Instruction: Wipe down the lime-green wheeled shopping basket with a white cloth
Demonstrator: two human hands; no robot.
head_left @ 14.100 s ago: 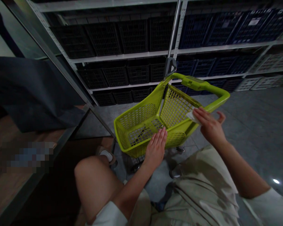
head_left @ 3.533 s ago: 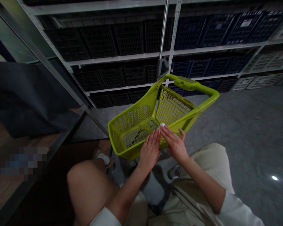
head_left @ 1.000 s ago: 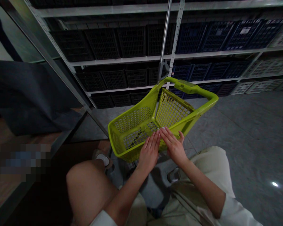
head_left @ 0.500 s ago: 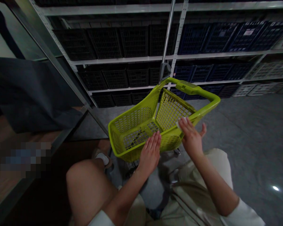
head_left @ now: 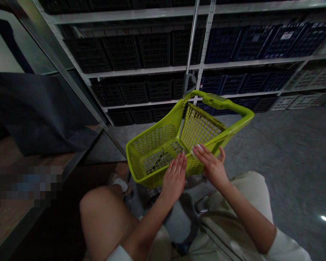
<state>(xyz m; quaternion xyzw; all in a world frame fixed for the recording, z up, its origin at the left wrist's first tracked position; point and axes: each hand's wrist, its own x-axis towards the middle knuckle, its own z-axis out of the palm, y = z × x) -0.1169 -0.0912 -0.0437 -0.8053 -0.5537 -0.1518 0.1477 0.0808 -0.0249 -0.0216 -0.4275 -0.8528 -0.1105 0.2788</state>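
A lime-green plastic shopping basket on wheels [head_left: 152,141] stands on the floor in front of my knees, its handle [head_left: 222,103] raised at the far side. My left hand [head_left: 175,175] lies flat with fingers together against the basket's near rim. My right hand [head_left: 210,163] presses a small white wipe [head_left: 197,148] onto the rim just right of the left hand, fingers stretched over it.
Metal shelving [head_left: 141,70] full of dark plastic crates [head_left: 154,47] fills the background. A slanted steel upright [head_left: 67,69] runs down the left. A dark cloth [head_left: 35,108] lies on a wooden shelf at left. Grey tiled floor [head_left: 288,145] spreads to the right.
My right hand with the wipe has slid back left along the rim toward my left hand, after moving out to the right half a second ago. The left hand stays put.
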